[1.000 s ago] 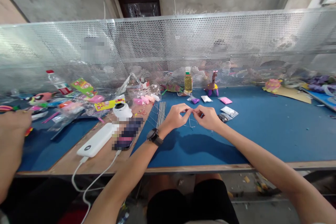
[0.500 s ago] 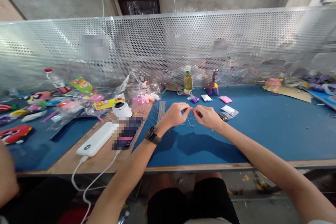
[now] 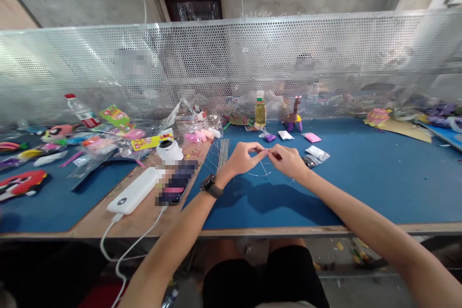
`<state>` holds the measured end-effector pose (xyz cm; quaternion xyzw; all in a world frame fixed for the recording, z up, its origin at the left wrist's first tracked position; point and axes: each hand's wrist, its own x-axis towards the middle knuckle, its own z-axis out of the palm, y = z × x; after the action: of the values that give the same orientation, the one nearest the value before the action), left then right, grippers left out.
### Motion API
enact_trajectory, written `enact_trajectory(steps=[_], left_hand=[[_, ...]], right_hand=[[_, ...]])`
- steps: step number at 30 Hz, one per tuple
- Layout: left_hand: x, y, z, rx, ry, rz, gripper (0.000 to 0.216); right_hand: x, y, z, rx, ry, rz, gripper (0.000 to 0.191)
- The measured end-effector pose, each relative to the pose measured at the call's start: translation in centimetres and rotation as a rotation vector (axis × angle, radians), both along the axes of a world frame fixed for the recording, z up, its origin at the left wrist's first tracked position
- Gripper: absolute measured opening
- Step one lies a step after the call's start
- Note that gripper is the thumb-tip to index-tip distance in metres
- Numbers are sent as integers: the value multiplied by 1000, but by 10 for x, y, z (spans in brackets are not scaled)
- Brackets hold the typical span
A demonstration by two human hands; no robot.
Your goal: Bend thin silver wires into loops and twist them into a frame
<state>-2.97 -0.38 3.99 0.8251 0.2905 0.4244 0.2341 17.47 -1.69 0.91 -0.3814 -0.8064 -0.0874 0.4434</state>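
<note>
My left hand (image 3: 242,160) and my right hand (image 3: 289,160) meet over the blue mat (image 3: 361,178), fingertips pinched together on a thin wire (image 3: 260,173) that curves down below them. A small red piece (image 3: 277,155) shows at my right fingertips. A black watch (image 3: 211,186) sits on my left wrist. A bundle of straight thin wires (image 3: 221,152) lies just left of my left hand.
A white power bank (image 3: 134,196) with a cable and a phone (image 3: 176,184) lie at the left on the wooden board. Small packets (image 3: 316,153), a yellow bottle (image 3: 259,109) and a purple figure (image 3: 294,116) stand behind. Toy clutter fills the left side; a perforated metal screen (image 3: 325,62) backs the table.
Another person's arm at the far left has drawn back out of view. My hands stay pinched together on the wire, which now shows a curve below them.
</note>
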Motion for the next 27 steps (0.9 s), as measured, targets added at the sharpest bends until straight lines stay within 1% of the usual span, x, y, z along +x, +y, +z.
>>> enact_trajectory(steps=[5,9,11,17,22,24,27], left_hand=[[5,2,-8,-91,-112,-31,24],[6,5,-12,-163,-196,-64,23],[6,4,-12,-181,-226,-71,23],[4,2,-8,-202,-247,-67,24],[2,6,-11,-220,-224,-82,25],[1,7,-12,-228,-201,-86,26],[1,7,-13,-245,-179,-107,27]], right_hand=[[-2,-6,4,-163,155,36,20],[-4,-15,10,-238,228,105,17],[-5,-19,12,-296,281,135,18],[-6,-23,11,-532,442,218,24],[-6,-21,9,-732,613,328,36],[-7,-20,11,-790,683,344,38],[-7,-18,14,-900,773,330,39]])
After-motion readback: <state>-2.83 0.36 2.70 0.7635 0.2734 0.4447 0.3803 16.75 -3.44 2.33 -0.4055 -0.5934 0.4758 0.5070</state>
